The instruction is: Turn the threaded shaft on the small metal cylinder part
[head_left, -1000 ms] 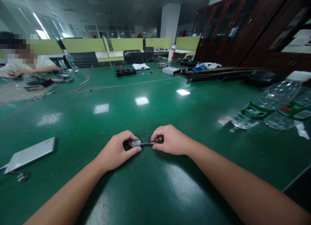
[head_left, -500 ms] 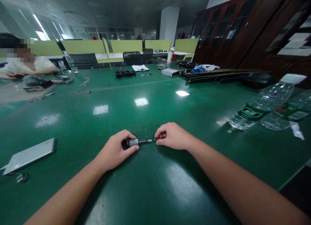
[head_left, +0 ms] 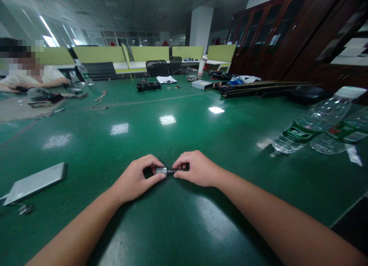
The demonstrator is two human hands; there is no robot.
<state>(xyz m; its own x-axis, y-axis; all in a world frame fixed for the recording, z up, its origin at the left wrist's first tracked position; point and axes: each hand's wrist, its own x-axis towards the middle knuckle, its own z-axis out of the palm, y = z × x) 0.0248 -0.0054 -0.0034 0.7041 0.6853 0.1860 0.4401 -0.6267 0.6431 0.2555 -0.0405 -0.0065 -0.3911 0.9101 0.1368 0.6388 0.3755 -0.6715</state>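
Note:
My left hand (head_left: 145, 176) pinches a silver metal cylinder with a thin shaft (head_left: 161, 170) between thumb and fingers, lying level just above or on the green table. The shaft points right, toward my right hand (head_left: 195, 169). A small dark coil spring (head_left: 170, 171) now surrounds part of the shaft, close to the cylinder's end. My right thumb and fingers close on the spring's right end and hide the shaft's tip. Only a short gap separates the two hands.
The green table (head_left: 138, 116) spreads around my hands. At left lie a silver flat device (head_left: 36, 183) and a small metal part (head_left: 26, 208). Clear bottles (head_left: 304, 128) stand at right. Black rails (head_left: 250, 90) lie farther back. Another person (head_left: 37, 76) sits far left.
My right hand has moved left, bringing the spring from just off the shaft's tip to around the shaft. My left hand keeps hold of the cylinder, slightly shifted right.

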